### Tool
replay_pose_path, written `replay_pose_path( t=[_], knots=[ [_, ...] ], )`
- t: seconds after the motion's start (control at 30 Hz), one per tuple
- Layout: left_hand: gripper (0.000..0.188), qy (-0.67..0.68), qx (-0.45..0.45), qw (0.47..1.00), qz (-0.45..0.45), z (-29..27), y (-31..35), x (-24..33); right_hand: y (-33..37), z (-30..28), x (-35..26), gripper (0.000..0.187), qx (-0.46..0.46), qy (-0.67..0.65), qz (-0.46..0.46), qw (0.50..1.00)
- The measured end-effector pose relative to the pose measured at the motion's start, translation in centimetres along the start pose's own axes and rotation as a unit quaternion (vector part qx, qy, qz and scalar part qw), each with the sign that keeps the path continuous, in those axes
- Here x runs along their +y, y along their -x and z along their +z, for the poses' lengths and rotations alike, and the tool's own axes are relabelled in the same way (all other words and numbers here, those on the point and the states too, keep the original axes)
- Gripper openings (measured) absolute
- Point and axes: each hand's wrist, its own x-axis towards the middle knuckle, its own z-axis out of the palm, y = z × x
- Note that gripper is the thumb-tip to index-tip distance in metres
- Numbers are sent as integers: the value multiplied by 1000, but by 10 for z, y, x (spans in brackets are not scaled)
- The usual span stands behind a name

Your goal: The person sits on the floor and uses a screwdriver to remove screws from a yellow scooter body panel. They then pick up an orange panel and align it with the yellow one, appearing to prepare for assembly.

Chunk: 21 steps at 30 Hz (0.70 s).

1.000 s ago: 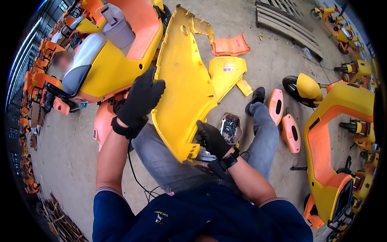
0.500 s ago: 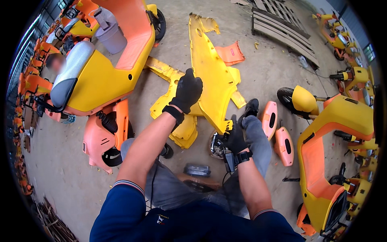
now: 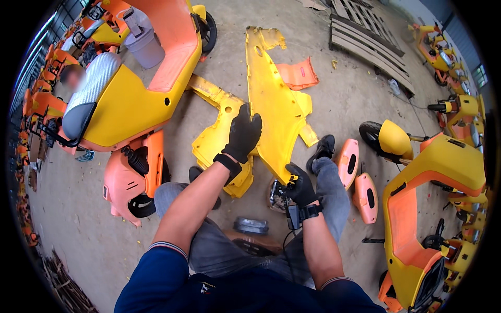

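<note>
Swung off the grey-jeaned lap [image 3: 215,246] since a moment ago, one long, curved yellow plastic panel [image 3: 274,104] stretches ahead: black-gloved left hand [image 3: 243,135] gripping its left edge, black-gloved right hand [image 3: 302,187] its near corner, by a rounded tub [image 3: 270,198] of small metallic parts [image 3: 277,199].

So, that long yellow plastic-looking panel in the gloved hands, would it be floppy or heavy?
The long yellow plastic-looking panel would probably feel light for its size, because it looks like a thin shell. It likely won't flop much, since its face shows no sag. Being so long, it might swing if lifted by one end.
</note>
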Motion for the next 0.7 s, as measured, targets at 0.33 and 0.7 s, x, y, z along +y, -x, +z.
replay_pose_path(
  t=[0.33,0.7],
  knots=[
    [66,179,-114,972,-102,-37,6,-3,-77,-23,8,27,97,-196,95,971],
    [45,115,-128,958,-228,-77,97,-47,-252,-74,23,13,157,-326,233,903]
  ],
)
